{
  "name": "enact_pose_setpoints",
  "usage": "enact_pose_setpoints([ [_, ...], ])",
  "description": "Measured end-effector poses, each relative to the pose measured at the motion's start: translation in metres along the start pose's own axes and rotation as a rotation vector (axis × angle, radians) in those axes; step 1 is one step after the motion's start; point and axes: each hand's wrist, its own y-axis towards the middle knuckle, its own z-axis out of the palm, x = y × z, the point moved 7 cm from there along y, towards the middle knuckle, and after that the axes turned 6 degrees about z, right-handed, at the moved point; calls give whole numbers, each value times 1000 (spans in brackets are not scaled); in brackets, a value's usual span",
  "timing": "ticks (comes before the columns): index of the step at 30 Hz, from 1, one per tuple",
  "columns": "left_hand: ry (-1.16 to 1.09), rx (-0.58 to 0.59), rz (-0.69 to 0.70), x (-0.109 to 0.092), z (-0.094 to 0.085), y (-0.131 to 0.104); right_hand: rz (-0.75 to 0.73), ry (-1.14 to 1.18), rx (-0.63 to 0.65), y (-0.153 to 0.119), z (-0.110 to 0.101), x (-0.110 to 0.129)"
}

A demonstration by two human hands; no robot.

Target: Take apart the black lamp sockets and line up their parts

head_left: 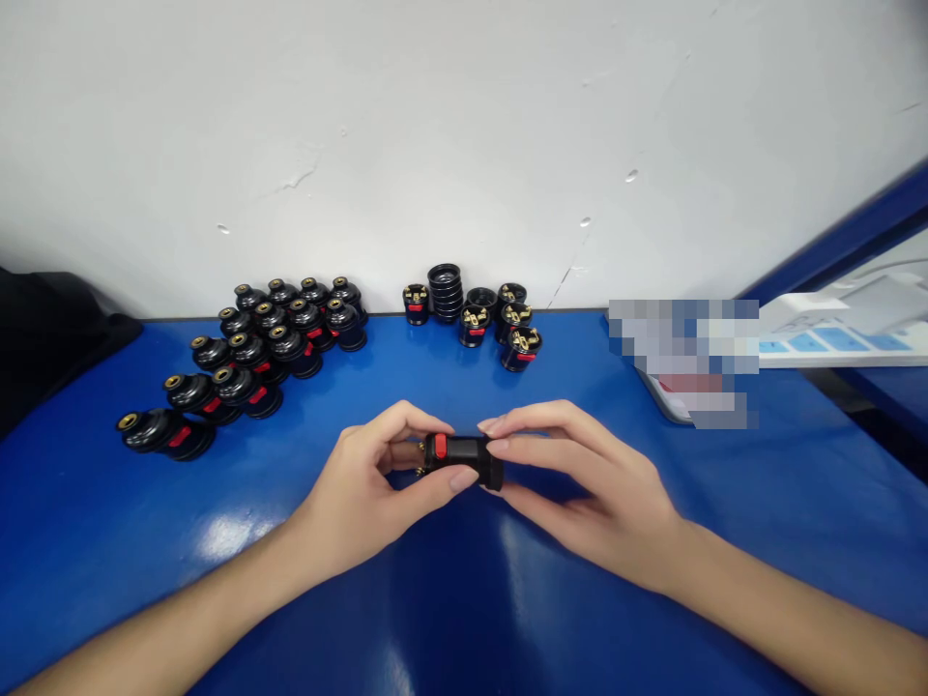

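My left hand [388, 478] grips a black lamp socket body [460, 450] lying sideways, thumb in front and fingers behind. Its red switch [441, 446] faces up, and brass terminals poke out of its left end. On the right end sits a black collar [494, 466]; the fingertips of my right hand [580, 474] pinch round it. Beyond my hands stand several uncapped socket bodies [520, 349] with brass terminals on top, beside a stack of black threaded rings [445, 294].
At the left, several capped black lamp sockets [246, 389] with brass-ringed tops stand in rows on the blue table [464, 619]. A blurred-out flat object [681, 367] lies at right, near a white tray [841, 338]. Dark cloth [58, 338] is at far left. A white wall [464, 145] bounds the back.
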Motion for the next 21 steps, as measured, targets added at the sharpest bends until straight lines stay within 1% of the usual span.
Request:
enact_pose_setpoints([
  [10, -65, 31, -46, 3, 1, -2, -62, 11, 6, -5, 3, 4],
  [15, -60, 32, -20, 3, 1, -1, -46, 27, 11, -3, 2, 3],
  [21, 0, 4, 32, 2, -1, -1, 20, 26, 8, 0, 1, 0],
])
